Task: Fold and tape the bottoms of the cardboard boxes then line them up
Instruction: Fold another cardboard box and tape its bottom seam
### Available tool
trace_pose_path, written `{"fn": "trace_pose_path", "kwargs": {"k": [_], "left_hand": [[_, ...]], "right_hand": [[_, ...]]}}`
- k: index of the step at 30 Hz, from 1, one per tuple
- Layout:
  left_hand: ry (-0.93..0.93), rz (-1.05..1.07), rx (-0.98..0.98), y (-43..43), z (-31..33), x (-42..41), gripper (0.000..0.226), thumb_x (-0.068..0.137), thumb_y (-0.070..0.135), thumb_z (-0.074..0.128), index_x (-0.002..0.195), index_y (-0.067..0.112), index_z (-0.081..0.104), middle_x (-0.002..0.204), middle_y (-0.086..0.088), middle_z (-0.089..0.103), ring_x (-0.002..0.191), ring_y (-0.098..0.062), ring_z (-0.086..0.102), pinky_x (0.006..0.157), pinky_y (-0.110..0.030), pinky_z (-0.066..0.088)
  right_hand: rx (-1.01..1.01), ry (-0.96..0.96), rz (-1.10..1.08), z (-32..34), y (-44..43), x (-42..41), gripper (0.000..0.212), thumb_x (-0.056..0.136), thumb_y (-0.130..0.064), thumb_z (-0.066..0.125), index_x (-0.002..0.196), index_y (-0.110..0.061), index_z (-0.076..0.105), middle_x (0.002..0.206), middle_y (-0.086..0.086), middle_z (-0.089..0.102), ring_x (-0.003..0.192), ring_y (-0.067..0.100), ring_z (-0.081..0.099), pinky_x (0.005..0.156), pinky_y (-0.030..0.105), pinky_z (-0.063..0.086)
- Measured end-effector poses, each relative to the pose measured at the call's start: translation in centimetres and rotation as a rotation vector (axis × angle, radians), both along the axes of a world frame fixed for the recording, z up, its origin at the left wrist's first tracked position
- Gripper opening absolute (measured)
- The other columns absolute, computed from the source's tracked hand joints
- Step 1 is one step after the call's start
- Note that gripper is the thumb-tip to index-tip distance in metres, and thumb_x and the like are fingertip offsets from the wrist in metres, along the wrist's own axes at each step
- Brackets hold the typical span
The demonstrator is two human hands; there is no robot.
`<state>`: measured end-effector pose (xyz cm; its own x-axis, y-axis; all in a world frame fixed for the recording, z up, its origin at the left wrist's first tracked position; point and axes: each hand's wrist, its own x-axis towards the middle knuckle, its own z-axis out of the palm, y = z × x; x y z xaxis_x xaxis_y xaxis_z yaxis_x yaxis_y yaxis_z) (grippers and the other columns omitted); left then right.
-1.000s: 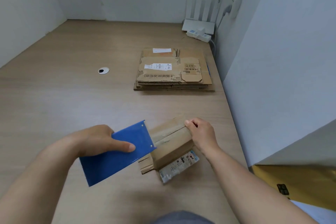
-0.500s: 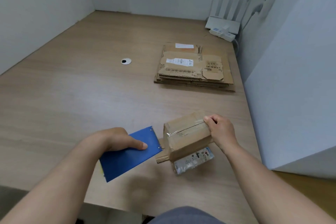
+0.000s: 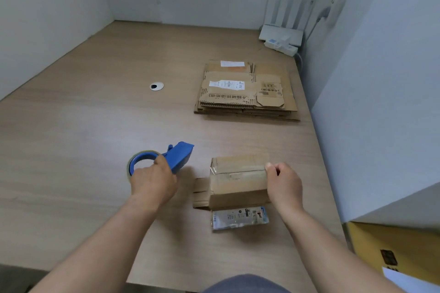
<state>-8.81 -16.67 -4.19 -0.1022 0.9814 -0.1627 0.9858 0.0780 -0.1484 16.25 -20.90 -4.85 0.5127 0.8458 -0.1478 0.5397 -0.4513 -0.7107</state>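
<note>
Cardboard box, taped seam up, sits near the table's right edge; contents not visible. Right hand pinches its right end. Left hand grips blue tape dispenser on the tabletop.

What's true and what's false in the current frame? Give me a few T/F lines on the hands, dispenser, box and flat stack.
1. The left hand grips the blue tape dispenser. True.
2. The right hand holds the small box at its right edge. True.
3. The blue tape dispenser is pressed against the small box. False: it sits apart from the box, to its left.
4. A strip of clear tape runs across the top of the small box. True.
5. The flattened cardboard stack lies left of the cable grommet. False: the stack is to the grommet's right, near the wall.
</note>
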Motion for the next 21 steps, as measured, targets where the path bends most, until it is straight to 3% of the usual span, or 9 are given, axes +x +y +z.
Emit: {"fn": "trace_pose_path", "kwargs": {"k": [2,6,8,11,13,16,19,21], "left_hand": [[0.019,-0.024,-0.021,-0.2,-2.0,-0.3,0.038,0.099,0.027,0.035,0.131,0.007,0.035,0.104,-0.005,0.068,0.090,-0.022,0.067,0.063,-0.028,0.039],[-0.097,0.056,-0.020,-0.5,-3.0,-0.7,0.034,0.099,0.035,0.038,0.120,0.009,0.044,0.100,-0.004,0.068,0.087,-0.022,0.065,0.061,-0.028,0.041],[-0.185,0.103,0.066,-0.9,-1.9,-0.5,0.039,0.094,0.035,0.047,0.120,0.006,0.048,0.112,-0.009,0.063,0.099,-0.027,0.060,0.075,-0.033,0.046],[-0.647,0.102,0.305,-2.6,0.8,2.9,0.050,0.093,0.029,0.051,0.133,-0.001,0.042,0.133,-0.017,0.050,0.121,-0.034,0.046,0.102,-0.042,0.036],[-0.844,0.041,0.173,-4.2,1.6,6.4,0.053,0.098,0.033,0.041,0.141,0.002,0.034,0.145,-0.010,0.041,0.135,-0.028,0.035,0.111,-0.037,0.028],[-1.013,0.127,-0.046,-5.4,0.0,9.6,0.055,0.099,0.043,0.032,0.140,0.007,0.031,0.139,-0.006,0.046,0.130,-0.027,0.042,0.106,-0.037,0.036],[-1.131,0.228,-0.067,-5.0,-0.5,9.9,0.050,0.100,0.042,0.031,0.140,0.012,0.033,0.133,0.003,0.047,0.129,-0.023,0.043,0.102,-0.027,0.033],[-1.240,0.332,-0.086,-4.5,-0.6,10.1,0.049,0.100,0.046,0.029,0.138,0.017,0.040,0.127,0.005,0.049,0.130,-0.022,0.042,0.102,-0.027,0.031]], "right_hand": [[0.012,0.002,0.008,0.1,0.1,0.1,0.031,0.098,-0.029,0.045,0.071,-0.013,0.050,0.070,-0.001,0.052,0.066,0.016,0.046,0.053,0.024,0.031],[0.018,-0.003,0.026,0.2,0.6,0.2,0.032,0.097,-0.030,0.045,0.071,-0.012,0.050,0.070,0.000,0.053,0.070,0.020,0.049,0.056,0.031,0.034],[0.015,-0.012,0.028,0.1,0.5,0.1,0.031,0.097,-0.031,0.045,0.074,-0.012,0.052,0.074,0.001,0.056,0.072,0.020,0.051,0.060,0.032,0.036],[0.021,-0.023,0.010,-0.1,0.3,-0.1,0.027,0.098,-0.032,0.044,0.083,-0.011,0.053,0.082,0.002,0.057,0.078,0.021,0.053,0.067,0.033,0.040],[0.022,-0.032,-0.001,-0.2,0.2,-0.3,0.025,0.098,-0.032,0.044,0.085,-0.011,0.052,0.085,0.002,0.057,0.079,0.022,0.053,0.069,0.034,0.041],[0.025,-0.063,0.039,-0.3,-0.1,-0.5,0.027,0.099,-0.033,0.043,0.083,-0.012,0.049,0.085,0.002,0.055,0.077,0.020,0.052,0.067,0.033,0.040],[0.048,-0.090,0.081,-0.3,-0.7,-0.6,0.029,0.100,-0.032,0.040,0.076,-0.015,0.043,0.079,-0.001,0.049,0.074,0.019,0.048,0.064,0.030,0.033],[0.057,-0.066,0.091,-0.3,-0.9,-0.5,0.033,0.100,-0.035,0.039,0.073,-0.016,0.041,0.078,-0.002,0.048,0.075,0.020,0.049,0.064,0.029,0.033]]}}
